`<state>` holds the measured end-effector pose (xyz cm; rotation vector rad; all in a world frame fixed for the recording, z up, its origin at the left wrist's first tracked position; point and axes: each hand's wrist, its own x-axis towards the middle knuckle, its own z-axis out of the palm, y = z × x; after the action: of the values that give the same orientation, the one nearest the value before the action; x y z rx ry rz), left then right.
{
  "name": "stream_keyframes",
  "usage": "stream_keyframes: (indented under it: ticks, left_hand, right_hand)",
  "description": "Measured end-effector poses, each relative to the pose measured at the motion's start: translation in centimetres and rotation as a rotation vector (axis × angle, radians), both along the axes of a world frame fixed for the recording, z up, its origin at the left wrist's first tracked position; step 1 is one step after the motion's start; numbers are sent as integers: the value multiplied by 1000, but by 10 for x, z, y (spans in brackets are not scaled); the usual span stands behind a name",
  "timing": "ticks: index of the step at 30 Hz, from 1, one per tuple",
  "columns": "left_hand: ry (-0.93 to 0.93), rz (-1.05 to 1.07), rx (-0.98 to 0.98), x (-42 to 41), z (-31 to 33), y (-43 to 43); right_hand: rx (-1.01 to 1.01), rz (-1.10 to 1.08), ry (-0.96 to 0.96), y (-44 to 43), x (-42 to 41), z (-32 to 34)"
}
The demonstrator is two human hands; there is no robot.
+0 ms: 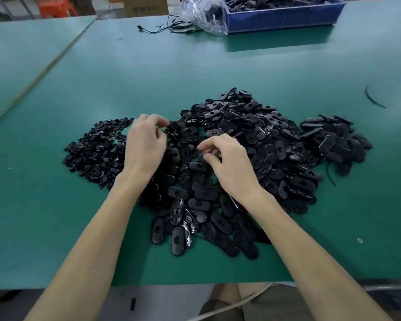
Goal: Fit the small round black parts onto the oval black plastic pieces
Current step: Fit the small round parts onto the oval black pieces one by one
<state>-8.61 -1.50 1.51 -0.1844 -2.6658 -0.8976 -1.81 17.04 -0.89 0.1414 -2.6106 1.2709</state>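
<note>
Blue bin (285, 18) at the desk's (102, 70) far edge is full of black parts. Left hand (144, 144) and right hand (229, 163) hover over the oval pieces (252, 135) with fingers curled; can't tell if either grip is holding anything.

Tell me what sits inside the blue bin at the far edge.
The blue bin holds a heap of dark plastic parts; its walls hide the lower layers and bottom.
</note>
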Motion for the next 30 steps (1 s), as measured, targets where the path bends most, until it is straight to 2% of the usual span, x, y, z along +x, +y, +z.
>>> stream_keyframes:
  ticks: [4,7,22,30]
  left_hand:
    - [-128,204,-290,-5,-8,-15]
    - [-172,262,-369,-5,-11,-17]
    - [39,237,-183,-2,-13,-19]
    - [79,176,-94,-1,-13,-15]
  right_hand:
    - [-123,-55,12,0,2,5]
    - [-193,-97,21,1,3,6]
    - [-378,-203,15,8,2,8]
    - [-344,-228,22,8,-1,4]
